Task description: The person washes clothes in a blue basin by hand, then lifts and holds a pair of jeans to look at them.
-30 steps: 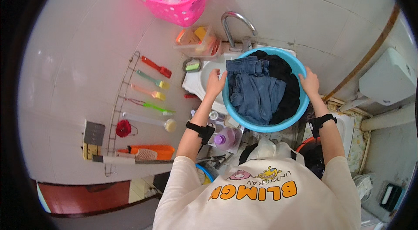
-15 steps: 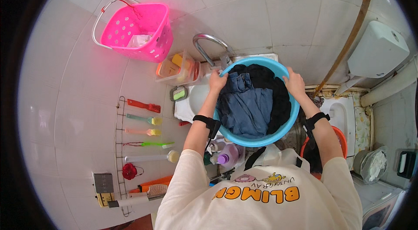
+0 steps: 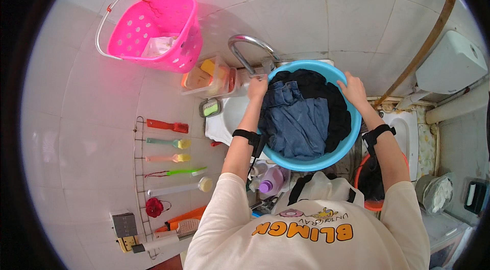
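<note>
A round light-blue basin (image 3: 278, 159) stands over the right part of a white sink (image 3: 235, 112). Dark-blue denim trousers (image 3: 298, 124) and black cloth (image 3: 338, 116) fill it. My left hand (image 3: 258, 87) is closed on the rim at the upper left, close beside the chrome faucet (image 3: 251, 40). On the opposite side, my right hand (image 3: 352, 89) grips the upper right rim, its thumb lying over the edge. What supports the basin underneath is hidden.
Left of the faucet are a clear plastic box (image 3: 206, 78) and a soap dish (image 3: 210, 108). A pink basket (image 3: 153, 32) hangs above; brushes (image 3: 168, 126) line a wall rack. A purple bottle (image 3: 271, 180), an orange basin (image 3: 368, 203) and a squat toilet (image 3: 406, 129) lie lower.
The basin has shifted slightly to the right and away from me, with both hands still on its rim. The whole view has also turned a little.
</note>
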`<move>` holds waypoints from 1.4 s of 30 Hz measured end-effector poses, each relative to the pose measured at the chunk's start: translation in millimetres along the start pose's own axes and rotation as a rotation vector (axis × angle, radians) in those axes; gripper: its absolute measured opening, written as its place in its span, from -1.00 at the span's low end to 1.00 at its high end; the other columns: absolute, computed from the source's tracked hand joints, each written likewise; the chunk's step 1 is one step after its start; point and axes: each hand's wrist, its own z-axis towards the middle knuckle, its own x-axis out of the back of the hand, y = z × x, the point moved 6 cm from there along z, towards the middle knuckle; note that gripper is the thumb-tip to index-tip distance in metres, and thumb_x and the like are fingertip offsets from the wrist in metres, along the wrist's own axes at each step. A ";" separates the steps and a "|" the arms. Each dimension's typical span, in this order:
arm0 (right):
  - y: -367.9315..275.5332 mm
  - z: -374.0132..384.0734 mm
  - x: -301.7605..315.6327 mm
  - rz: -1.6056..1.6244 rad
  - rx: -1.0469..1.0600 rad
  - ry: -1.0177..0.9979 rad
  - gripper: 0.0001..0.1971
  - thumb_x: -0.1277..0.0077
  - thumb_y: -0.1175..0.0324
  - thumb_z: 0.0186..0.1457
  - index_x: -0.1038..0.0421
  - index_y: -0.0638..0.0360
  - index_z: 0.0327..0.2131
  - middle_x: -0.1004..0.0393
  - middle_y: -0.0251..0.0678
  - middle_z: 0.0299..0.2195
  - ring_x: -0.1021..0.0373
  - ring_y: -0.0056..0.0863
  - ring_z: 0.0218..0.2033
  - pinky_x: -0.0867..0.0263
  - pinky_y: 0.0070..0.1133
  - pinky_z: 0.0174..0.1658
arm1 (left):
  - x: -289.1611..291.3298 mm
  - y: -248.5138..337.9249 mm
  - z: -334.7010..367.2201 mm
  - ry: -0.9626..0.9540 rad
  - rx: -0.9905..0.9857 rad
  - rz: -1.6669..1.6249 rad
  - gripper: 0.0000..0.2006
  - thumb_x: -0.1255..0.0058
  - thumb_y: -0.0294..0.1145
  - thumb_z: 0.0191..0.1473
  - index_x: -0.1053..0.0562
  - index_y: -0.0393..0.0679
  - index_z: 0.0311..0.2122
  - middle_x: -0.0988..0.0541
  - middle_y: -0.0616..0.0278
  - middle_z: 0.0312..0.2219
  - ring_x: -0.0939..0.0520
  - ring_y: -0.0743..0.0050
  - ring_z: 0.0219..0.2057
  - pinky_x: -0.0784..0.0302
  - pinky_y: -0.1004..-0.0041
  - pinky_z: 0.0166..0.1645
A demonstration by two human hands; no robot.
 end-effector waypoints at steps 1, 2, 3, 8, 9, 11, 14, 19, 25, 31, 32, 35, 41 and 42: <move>-1.2 -0.4 0.4 0.015 0.024 0.017 -0.72 -0.07 0.27 -0.05 -0.32 0.28 -0.35 -0.43 0.08 -0.52 -0.38 0.07 -0.40 -0.31 -0.18 -0.34 | -1.5 -3.3 1.8 -0.041 0.007 -0.059 -0.55 -0.07 -0.07 -0.11 -0.49 -0.28 -0.23 -0.55 -0.09 -0.29 -0.55 0.01 -0.21 -0.39 0.31 -0.10; -0.7 -0.6 0.1 0.008 0.021 0.014 -0.72 -0.07 0.27 -0.05 -0.32 0.28 -0.35 -0.43 0.08 -0.52 -0.38 0.07 -0.40 -0.31 -0.18 -0.34 | -1.9 -5.8 3.3 -0.047 0.009 -0.063 -0.55 -0.07 -0.07 -0.11 -0.49 -0.28 -0.23 -0.55 -0.09 -0.29 -0.55 0.01 -0.21 -0.39 0.31 -0.10; -3.3 0.6 -0.7 0.004 0.020 0.011 -0.72 -0.07 0.27 -0.06 -0.32 0.28 -0.35 -0.43 0.08 -0.52 -0.38 0.08 -0.41 -0.31 -0.18 -0.34 | -1.5 -10.5 6.2 -0.071 -0.008 -0.178 -0.56 -0.07 -0.07 -0.10 -0.52 -0.28 -0.27 -0.56 -0.05 -0.33 -0.57 0.09 -0.25 -0.39 0.34 -0.13; -2.9 1.2 1.0 -0.052 0.020 0.010 -0.73 -0.07 0.29 -0.06 -0.32 0.30 -0.36 -0.43 0.09 -0.53 -0.37 0.08 -0.42 -0.31 -0.19 -0.34 | -7.9 -8.0 5.6 -0.117 0.008 -0.365 -0.63 -0.14 -0.13 -0.11 -0.55 -0.28 -0.33 -0.60 0.12 -0.43 -0.58 0.42 -0.37 -0.40 0.48 -0.22; -4.4 1.9 0.2 -0.049 0.022 -0.004 -0.73 -0.07 0.29 -0.06 -0.31 0.30 -0.37 -0.42 0.10 -0.54 -0.37 0.09 -0.42 -0.31 -0.19 -0.34 | -6.2 -9.4 6.6 -0.113 0.009 -0.368 -0.63 -0.14 -0.13 -0.11 -0.55 -0.28 -0.33 -0.60 0.12 -0.43 -0.58 0.42 -0.37 -0.40 0.48 -0.22; -6.8 2.5 0.1 -0.048 0.026 -0.017 -0.73 -0.06 0.29 -0.05 -0.30 0.31 -0.38 -0.42 0.11 -0.54 -0.37 0.09 -0.43 -0.31 -0.19 -0.35 | -7.2 -11.1 8.6 -0.154 0.039 -0.450 -0.66 -0.20 -0.21 -0.16 -0.55 -0.30 -0.34 -0.59 0.16 -0.44 -0.56 0.46 -0.38 -0.41 0.51 -0.24; -9.2 1.1 0.4 -0.048 0.026 -0.024 -0.72 -0.06 0.30 -0.05 -0.29 0.33 -0.38 -0.41 0.12 -0.55 -0.37 0.09 -0.44 -0.31 -0.19 -0.35 | -8.9 -15.6 13.4 -0.127 0.052 -0.495 -0.66 -0.24 -0.27 -0.20 -0.54 -0.32 -0.34 -0.58 0.16 -0.43 -0.56 0.44 -0.38 -0.41 0.50 -0.24; -7.8 0.9 -1.8 -0.048 0.041 -0.004 -0.73 -0.07 0.31 -0.05 -0.29 0.32 -0.39 -0.41 0.11 -0.56 -0.37 0.09 -0.44 -0.31 -0.19 -0.35 | -14.1 -23.2 23.2 -0.101 0.110 -0.548 -0.65 -0.28 -0.32 -0.26 -0.53 -0.33 -0.33 -0.58 0.12 -0.41 -0.56 0.40 -0.37 -0.42 0.48 -0.23; -5.5 0.9 -0.7 -0.055 0.067 0.011 -0.73 -0.07 0.31 -0.06 -0.29 0.32 -0.38 -0.42 0.10 -0.55 -0.38 0.07 -0.43 -0.31 -0.19 -0.35 | -11.2 -14.5 16.2 -0.071 0.136 -0.535 -0.65 -0.28 -0.36 -0.29 -0.52 -0.34 -0.34 -0.57 0.11 -0.41 -0.56 0.38 -0.37 -0.42 0.47 -0.24; -7.6 1.0 -2.4 -0.041 0.055 -0.004 -0.71 -0.07 0.30 -0.06 -0.29 0.33 -0.37 -0.42 0.11 -0.55 -0.38 0.08 -0.44 -0.32 -0.19 -0.35 | -3.3 -10.8 7.5 -0.067 0.137 -0.550 -0.66 -0.27 -0.36 -0.25 -0.52 -0.29 -0.30 -0.57 0.17 -0.38 -0.54 0.43 -0.35 -0.39 0.51 -0.20; -7.0 1.2 -2.0 -0.043 0.054 -0.003 -0.71 -0.07 0.30 -0.06 -0.29 0.33 -0.37 -0.42 0.11 -0.55 -0.38 0.08 -0.44 -0.32 -0.19 -0.35 | -2.3 -8.0 5.5 -0.058 0.120 -0.540 -0.66 -0.27 -0.37 -0.25 -0.52 -0.29 -0.29 -0.57 0.17 -0.38 -0.54 0.43 -0.35 -0.39 0.51 -0.20; -2.3 1.7 -1.0 -0.052 0.042 0.000 -0.72 -0.07 0.31 -0.06 -0.29 0.33 -0.37 -0.42 0.12 -0.55 -0.38 0.08 -0.44 -0.33 -0.19 -0.35 | -1.7 1.0 -0.3 -0.070 0.106 -0.542 -0.65 -0.26 -0.37 -0.24 -0.52 -0.30 -0.29 -0.57 0.16 -0.38 -0.54 0.43 -0.34 -0.39 0.51 -0.20; -8.1 0.5 0.7 -0.053 0.053 0.004 -0.72 -0.07 0.31 -0.06 -0.29 0.33 -0.38 -0.42 0.10 -0.56 -0.38 0.08 -0.44 -0.32 -0.19 -0.36 | 0.5 -1.2 -0.6 -0.010 0.046 -0.568 -0.66 -0.23 -0.41 -0.24 -0.51 -0.38 -0.31 -0.57 0.09 -0.43 -0.56 0.39 -0.40 -0.42 0.50 -0.25; -8.3 1.0 0.5 -0.054 0.054 0.003 -0.73 -0.07 0.31 -0.06 -0.29 0.33 -0.38 -0.42 0.10 -0.56 -0.38 0.08 -0.44 -0.32 -0.19 -0.36 | -0.1 -2.8 0.4 -0.009 0.046 -0.568 -0.66 -0.23 -0.41 -0.24 -0.51 -0.38 -0.31 -0.57 0.09 -0.43 -0.56 0.39 -0.40 -0.42 0.50 -0.25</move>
